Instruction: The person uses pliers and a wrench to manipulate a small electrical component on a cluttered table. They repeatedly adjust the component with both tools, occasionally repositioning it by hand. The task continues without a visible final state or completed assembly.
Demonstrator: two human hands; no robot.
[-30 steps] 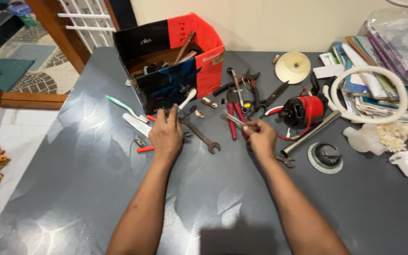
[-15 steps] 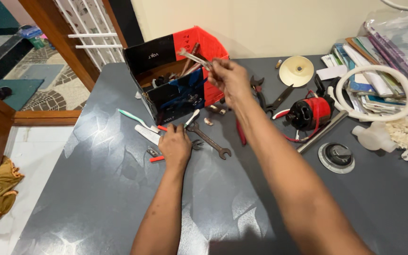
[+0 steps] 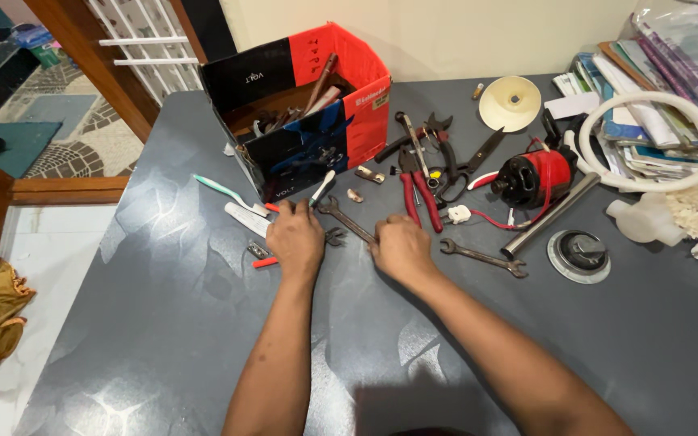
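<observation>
Right hand (image 3: 401,249) closed on the end of an open-ended wrench (image 3: 346,219) lying flat on the grey table (image 3: 163,323), left hand (image 3: 295,240) palm-down beside it, fingers curled over a small spanner (image 3: 334,236), red-and-black box (image 3: 300,121) just behind, red pliers (image 3: 418,190) near.

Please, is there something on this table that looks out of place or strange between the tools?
Yes: a toothbrush lies on the grey table left of the red and black box, beside wrenches and pliers. It is odd among metal tools. The right hand grips a wrench; nothing looks spilled or broken.
</observation>
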